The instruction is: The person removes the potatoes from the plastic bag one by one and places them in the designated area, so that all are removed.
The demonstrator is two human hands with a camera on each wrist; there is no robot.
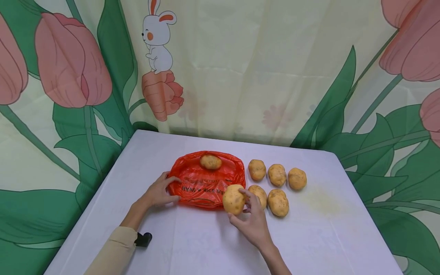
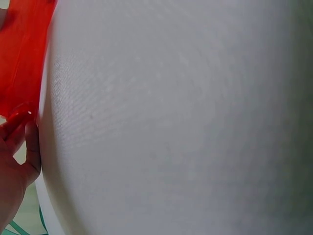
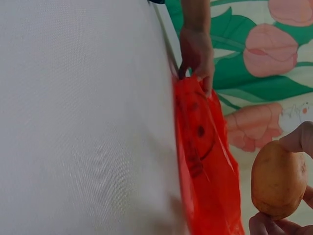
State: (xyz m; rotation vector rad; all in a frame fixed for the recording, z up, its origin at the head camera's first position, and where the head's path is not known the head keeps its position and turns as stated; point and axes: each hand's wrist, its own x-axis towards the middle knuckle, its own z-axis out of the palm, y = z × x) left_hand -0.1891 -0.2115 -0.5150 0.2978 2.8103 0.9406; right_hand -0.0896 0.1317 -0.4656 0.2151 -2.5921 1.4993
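A red plastic bag (image 1: pixel 189 173) lies on the table with its mouth spread wide and dark print showing inside. One potato (image 1: pixel 211 162) rests in it near the far rim. My left hand (image 1: pixel 159 192) holds the bag's left edge, fingers over the rim and thumb outside; the left wrist view has this hand (image 2: pixel 17 166) at its left border. With thumb and fingers my right hand (image 1: pixel 255 223) grips another potato (image 1: pixel 233 199), raised by the bag's right front rim. The right wrist view shows that held potato (image 3: pixel 278 182) close up, beside the bag (image 3: pixel 208 161).
To the right of the bag, several loose potatoes lie in two rows, among them a far-row potato (image 1: pixel 277 175) and a near-row potato (image 1: pixel 278 203). The white table (image 1: pixel 199 244) ends at a printed curtain (image 1: pixel 240 76) behind. A black strap piece (image 1: pixel 143 240) shows at my left wrist.
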